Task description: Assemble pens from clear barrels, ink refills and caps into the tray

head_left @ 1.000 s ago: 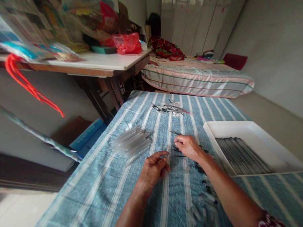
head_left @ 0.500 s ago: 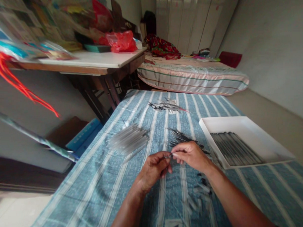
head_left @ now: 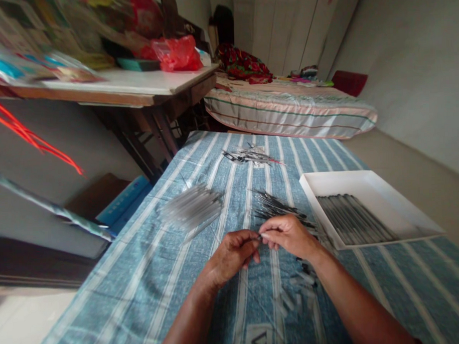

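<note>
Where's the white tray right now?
In the head view, the white tray lies on the striped cloth, right of the black stick pile and the right hand.

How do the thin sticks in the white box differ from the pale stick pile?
The boxed sticks are dark grey; the pale stick pile is light grey. The boxed sticks lie inside the white box; the pile, on blue striped cloth. In both, sticks lie roughly parallel.

Black rods (head_left: 278,206), blue-and-white striped cloth (head_left: 236,199)
</note>
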Motion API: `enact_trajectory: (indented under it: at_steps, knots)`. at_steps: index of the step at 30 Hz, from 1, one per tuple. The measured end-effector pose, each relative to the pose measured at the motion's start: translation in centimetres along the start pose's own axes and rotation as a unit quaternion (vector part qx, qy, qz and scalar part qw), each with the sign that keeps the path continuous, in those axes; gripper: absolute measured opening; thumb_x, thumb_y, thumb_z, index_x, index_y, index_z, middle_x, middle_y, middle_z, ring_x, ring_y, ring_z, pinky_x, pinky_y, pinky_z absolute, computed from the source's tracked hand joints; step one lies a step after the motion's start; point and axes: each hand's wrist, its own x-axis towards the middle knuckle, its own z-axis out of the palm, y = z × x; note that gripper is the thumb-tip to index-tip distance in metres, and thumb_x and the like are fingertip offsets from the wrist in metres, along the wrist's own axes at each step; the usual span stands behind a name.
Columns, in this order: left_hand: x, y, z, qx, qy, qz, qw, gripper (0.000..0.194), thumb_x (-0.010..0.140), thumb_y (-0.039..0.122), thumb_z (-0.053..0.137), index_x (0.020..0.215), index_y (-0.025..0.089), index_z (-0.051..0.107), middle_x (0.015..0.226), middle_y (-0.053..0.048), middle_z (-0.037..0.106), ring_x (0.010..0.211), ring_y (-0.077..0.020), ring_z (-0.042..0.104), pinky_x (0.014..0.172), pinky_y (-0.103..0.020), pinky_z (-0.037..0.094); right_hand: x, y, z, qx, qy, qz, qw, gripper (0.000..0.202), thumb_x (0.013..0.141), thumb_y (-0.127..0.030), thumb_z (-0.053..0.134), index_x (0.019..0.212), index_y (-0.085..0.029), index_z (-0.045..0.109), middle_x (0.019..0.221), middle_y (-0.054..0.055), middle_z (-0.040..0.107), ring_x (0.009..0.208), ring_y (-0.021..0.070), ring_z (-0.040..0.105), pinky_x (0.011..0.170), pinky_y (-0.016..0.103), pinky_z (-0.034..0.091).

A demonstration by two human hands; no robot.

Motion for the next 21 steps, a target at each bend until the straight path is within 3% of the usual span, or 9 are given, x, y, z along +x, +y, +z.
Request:
enact_trajectory:
  at_steps: [6,14,21]
  knots:
    - [-0.3,0.8,0.4,0.030,-0.024,-0.016,0.999,0.025,0.083,0.035,0.053,0.077,0.013,0.064,0.064,-0.004,0.065,0.043,-0.0071,0.040,0.042,-0.021,0.029,-0.7,0.3,0.2,0.011,-0.006,0.005,1.000,0.013,0.076,-0.025,0.057,0.077,-0.015,0.066,0.060,-0.001,0.062,0.048,0.0085,0.054,0.046,0.019,0.043]
    - [-0.1,0.8,0.4,0.049,-0.038,-0.018,0.998,0.028,0.083,0.037,0.052,0.081,0.012,0.064,0.064,-0.002,0.063,0.045,-0.0071,0.040,0.043,-0.020,0.030,-1.5,1.1,0.4,0.031,0.020,0.008,0.999,0.020,0.075,-0.031,0.062,0.087,-0.015,0.065,0.064,0.000,0.063,0.048,0.0087,0.055,0.045,0.019,0.044]
    - [-0.2,0.6,0.6,0.101,-0.050,-0.024,0.993,0.028,0.084,0.037,0.051,0.078,0.013,0.063,0.064,-0.001,0.062,0.044,-0.0066,0.039,0.043,-0.020,0.029,-2.1,1.3,0.4,-0.020,0.002,0.017,1.000,0.015,0.080,-0.030,0.058,0.077,-0.015,0.062,0.057,-0.002,0.060,0.045,0.0076,0.051,0.043,0.017,0.040]
